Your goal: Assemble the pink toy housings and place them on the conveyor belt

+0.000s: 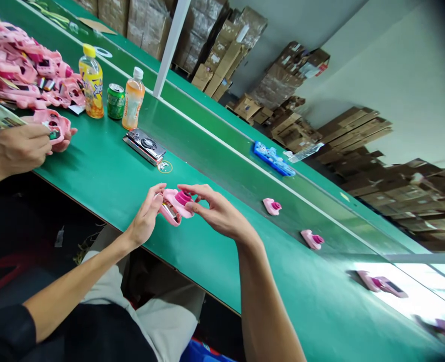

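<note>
Over the front part of the green table [207, 241], my left hand [145, 216] holds a pink casing [171, 215] with its inside and some inner parts showing. My right hand [218, 211] grips a second pink shell [180, 201] by its magenta round part, between thumb and fingers. The two pink pieces touch or overlap, with a gap between them on the near side. Behind my hands lie a dark phone-like stack [145, 146] with a ring on top and a small round sticker [165, 167].
A co-worker's hands [26, 146] hold a pink part at the left, near a heap of pink casings [22, 70]. Two bottles and a green can [115, 102] stand behind. Several pink toy cameras [272, 206] lie along the belt at right, near a blue tray [273, 158].
</note>
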`<move>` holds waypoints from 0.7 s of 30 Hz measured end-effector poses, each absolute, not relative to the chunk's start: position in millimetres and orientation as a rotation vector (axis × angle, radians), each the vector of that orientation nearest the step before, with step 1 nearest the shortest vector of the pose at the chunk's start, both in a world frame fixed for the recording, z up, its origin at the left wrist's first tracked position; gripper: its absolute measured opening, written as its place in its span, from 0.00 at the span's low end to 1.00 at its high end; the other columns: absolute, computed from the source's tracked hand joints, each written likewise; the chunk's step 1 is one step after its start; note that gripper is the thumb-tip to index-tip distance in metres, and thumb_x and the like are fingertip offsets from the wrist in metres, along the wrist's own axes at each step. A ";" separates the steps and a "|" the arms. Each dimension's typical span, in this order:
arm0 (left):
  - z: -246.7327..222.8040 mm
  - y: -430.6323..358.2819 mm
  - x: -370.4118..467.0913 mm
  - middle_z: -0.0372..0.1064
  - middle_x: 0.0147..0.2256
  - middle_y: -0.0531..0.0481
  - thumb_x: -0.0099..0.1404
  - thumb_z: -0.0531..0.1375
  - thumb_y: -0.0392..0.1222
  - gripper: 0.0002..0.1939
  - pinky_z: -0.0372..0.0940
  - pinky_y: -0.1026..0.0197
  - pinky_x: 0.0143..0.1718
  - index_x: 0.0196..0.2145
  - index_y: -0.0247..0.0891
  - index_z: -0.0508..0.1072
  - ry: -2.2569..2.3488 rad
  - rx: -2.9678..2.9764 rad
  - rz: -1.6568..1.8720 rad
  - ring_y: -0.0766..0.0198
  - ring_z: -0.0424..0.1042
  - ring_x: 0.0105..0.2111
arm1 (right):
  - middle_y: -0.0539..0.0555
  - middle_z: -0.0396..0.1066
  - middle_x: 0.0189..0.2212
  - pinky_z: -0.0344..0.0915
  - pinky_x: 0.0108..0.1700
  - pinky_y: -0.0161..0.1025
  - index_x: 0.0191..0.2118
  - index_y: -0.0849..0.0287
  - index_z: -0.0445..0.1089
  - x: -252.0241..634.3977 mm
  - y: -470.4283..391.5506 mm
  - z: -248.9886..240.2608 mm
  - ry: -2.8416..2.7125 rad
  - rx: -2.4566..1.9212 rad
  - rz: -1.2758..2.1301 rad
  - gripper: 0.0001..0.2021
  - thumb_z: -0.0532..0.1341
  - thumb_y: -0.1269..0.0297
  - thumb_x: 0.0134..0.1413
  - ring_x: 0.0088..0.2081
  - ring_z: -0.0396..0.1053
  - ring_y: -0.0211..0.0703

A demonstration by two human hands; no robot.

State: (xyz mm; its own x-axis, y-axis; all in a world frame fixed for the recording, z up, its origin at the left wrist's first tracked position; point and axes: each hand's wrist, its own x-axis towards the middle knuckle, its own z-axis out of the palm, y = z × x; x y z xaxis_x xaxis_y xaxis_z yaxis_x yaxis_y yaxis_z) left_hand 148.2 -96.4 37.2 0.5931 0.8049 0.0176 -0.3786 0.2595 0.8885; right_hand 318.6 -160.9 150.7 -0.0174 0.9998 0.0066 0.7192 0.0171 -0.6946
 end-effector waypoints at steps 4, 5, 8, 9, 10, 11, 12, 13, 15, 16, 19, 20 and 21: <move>44.4 -92.6 157.1 0.70 0.56 0.43 0.70 0.59 0.60 0.26 0.68 0.58 0.50 0.56 0.40 0.68 0.381 0.870 0.790 0.55 0.72 0.53 | 0.53 0.75 0.54 0.67 0.56 0.49 0.58 0.50 0.73 325.6 -147.5 164.5 -1.833 -1.727 0.855 0.21 0.61 0.53 0.61 0.53 0.70 0.48; 45.6 -92.3 158.4 0.71 0.54 0.43 0.69 0.59 0.60 0.26 0.69 0.58 0.48 0.55 0.39 0.68 0.367 0.841 0.787 0.56 0.73 0.51 | 0.53 0.75 0.55 0.67 0.56 0.49 0.58 0.50 0.73 325.5 -146.1 165.0 -1.825 -1.719 0.866 0.21 0.62 0.53 0.61 0.53 0.71 0.48; 48.9 -92.1 161.0 0.73 0.52 0.45 0.68 0.60 0.61 0.26 0.70 0.60 0.46 0.54 0.39 0.68 0.409 0.792 0.841 0.59 0.75 0.47 | 0.54 0.78 0.48 0.70 0.49 0.45 0.49 0.54 0.78 315.8 -154.0 154.4 -1.661 -1.794 0.554 0.17 0.62 0.52 0.61 0.47 0.74 0.47; 50.0 -92.3 161.8 0.73 0.52 0.45 0.68 0.60 0.62 0.27 0.70 0.59 0.47 0.54 0.40 0.68 0.431 0.776 0.861 0.59 0.75 0.47 | 0.54 0.80 0.42 0.70 0.46 0.44 0.43 0.55 0.80 309.8 -160.5 146.8 -1.557 -1.838 0.353 0.15 0.61 0.51 0.63 0.43 0.75 0.46; 50.9 -92.6 162.8 0.73 0.52 0.45 0.68 0.60 0.63 0.27 0.69 0.59 0.48 0.54 0.40 0.67 0.450 0.758 0.876 0.59 0.74 0.48 | 0.54 0.80 0.36 0.69 0.44 0.43 0.37 0.56 0.80 303.0 -168.1 137.6 -1.454 -1.871 0.163 0.17 0.60 0.50 0.64 0.39 0.75 0.45; 51.7 -93.1 164.0 0.72 0.52 0.45 0.68 0.59 0.63 0.27 0.69 0.58 0.50 0.54 0.40 0.67 0.464 0.744 0.885 0.59 0.74 0.49 | 0.55 0.79 0.32 0.69 0.42 0.43 0.33 0.57 0.79 295.7 -175.8 127.5 -1.373 -1.887 0.018 0.20 0.59 0.48 0.65 0.36 0.74 0.45; 52.2 -93.8 165.5 0.72 0.53 0.45 0.69 0.59 0.63 0.27 0.68 0.58 0.51 0.54 0.40 0.67 0.472 0.738 0.885 0.59 0.74 0.49 | 0.55 0.79 0.31 0.69 0.41 0.43 0.32 0.57 0.79 288.3 -182.8 117.1 -1.327 -1.896 -0.068 0.22 0.58 0.47 0.66 0.35 0.74 0.45; 52.3 -94.9 167.3 0.72 0.53 0.45 0.69 0.59 0.63 0.27 0.68 0.58 0.51 0.54 0.40 0.66 0.475 0.742 0.875 0.59 0.73 0.49 | 0.56 0.79 0.33 0.69 0.41 0.43 0.33 0.57 0.79 281.1 -188.4 107.2 -1.313 -1.903 -0.096 0.23 0.57 0.45 0.66 0.36 0.74 0.46; 51.2 -98.1 171.7 0.72 0.51 0.45 0.70 0.58 0.62 0.26 0.68 0.57 0.50 0.54 0.40 0.66 0.482 0.766 0.850 0.59 0.74 0.47 | 0.58 0.79 0.39 0.70 0.43 0.44 0.40 0.58 0.80 268.3 -193.7 91.2 -1.312 -1.917 -0.055 0.23 0.58 0.42 0.64 0.40 0.74 0.48; 50.0 -100.2 174.3 0.72 0.50 0.46 0.70 0.57 0.62 0.25 0.68 0.57 0.50 0.54 0.40 0.66 0.489 0.778 0.843 0.59 0.74 0.47 | 0.58 0.79 0.41 0.70 0.44 0.45 0.43 0.58 0.80 263.2 -193.7 85.5 -1.286 -1.921 -0.025 0.24 0.58 0.42 0.64 0.41 0.74 0.49; 44.3 -107.6 183.0 0.70 0.50 0.46 0.72 0.55 0.60 0.24 0.67 0.57 0.52 0.54 0.40 0.65 0.562 0.795 0.890 0.60 0.73 0.48 | 0.58 0.77 0.44 0.71 0.45 0.44 0.46 0.57 0.79 254.2 -188.3 74.7 -1.131 -1.886 0.031 0.21 0.60 0.45 0.64 0.42 0.73 0.47; 42.2 -110.0 185.8 0.69 0.50 0.46 0.73 0.54 0.59 0.23 0.66 0.58 0.52 0.55 0.40 0.64 0.597 0.797 0.918 0.60 0.72 0.48 | 0.58 0.76 0.45 0.71 0.46 0.44 0.46 0.57 0.79 252.8 -186.4 71.8 -1.080 -1.865 0.042 0.20 0.59 0.46 0.64 0.44 0.74 0.47; 40.3 -112.3 188.5 0.68 0.50 0.46 0.73 0.53 0.59 0.22 0.66 0.59 0.52 0.55 0.40 0.63 0.625 0.797 0.942 0.61 0.71 0.48 | 0.59 0.76 0.47 0.71 0.46 0.44 0.45 0.57 0.79 252.0 -185.1 69.0 -1.039 -1.845 0.061 0.20 0.59 0.47 0.65 0.45 0.74 0.48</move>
State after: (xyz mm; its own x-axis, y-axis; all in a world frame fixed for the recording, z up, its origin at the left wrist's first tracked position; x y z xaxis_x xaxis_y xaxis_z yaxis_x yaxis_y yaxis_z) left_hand 188.5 -112.3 40.3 0.4570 0.8806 -0.1250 -0.4574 0.3532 0.8161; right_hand 252.0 -185.1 69.0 0.6332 0.6737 0.3811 0.6249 -0.1544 -0.7653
